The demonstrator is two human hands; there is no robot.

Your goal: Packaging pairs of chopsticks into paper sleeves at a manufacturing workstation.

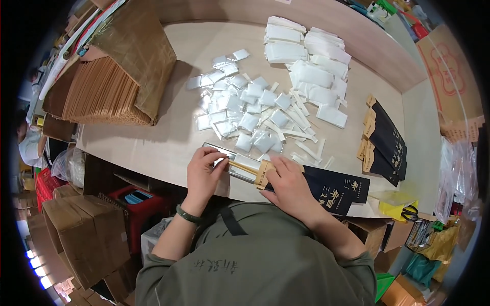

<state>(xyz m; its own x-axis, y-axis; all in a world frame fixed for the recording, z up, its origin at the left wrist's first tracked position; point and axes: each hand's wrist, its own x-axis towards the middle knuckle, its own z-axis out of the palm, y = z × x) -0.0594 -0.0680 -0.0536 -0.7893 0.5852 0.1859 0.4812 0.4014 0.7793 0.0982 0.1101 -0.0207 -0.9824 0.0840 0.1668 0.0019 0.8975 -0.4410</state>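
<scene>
Near the table's front edge, my left hand (205, 171) pinches the ends of a pair of wooden chopsticks (244, 167). Their other ends run into the tan mouth of a dark navy paper sleeve (337, 191). My right hand (288, 186) grips that sleeve at its mouth, fingers on top and thumb at the near side. A second dark sleeve seems to lie partly under it. Beneath the chopsticks is a shiny silver tray or strip (240, 173). Just beyond my hands spreads a heap of small clear-wrapped white packets (247, 122), with slim white paper strips (298, 120) beside it.
Folded white napkins (311, 74) lie in overlapping rows at the back. An open cardboard box (148, 56) of upright brown pieces stands left. More dark sleeves (385, 140) lie right. Black-handled scissors (410, 213) rest at the right front. Low walls border the table's back and right.
</scene>
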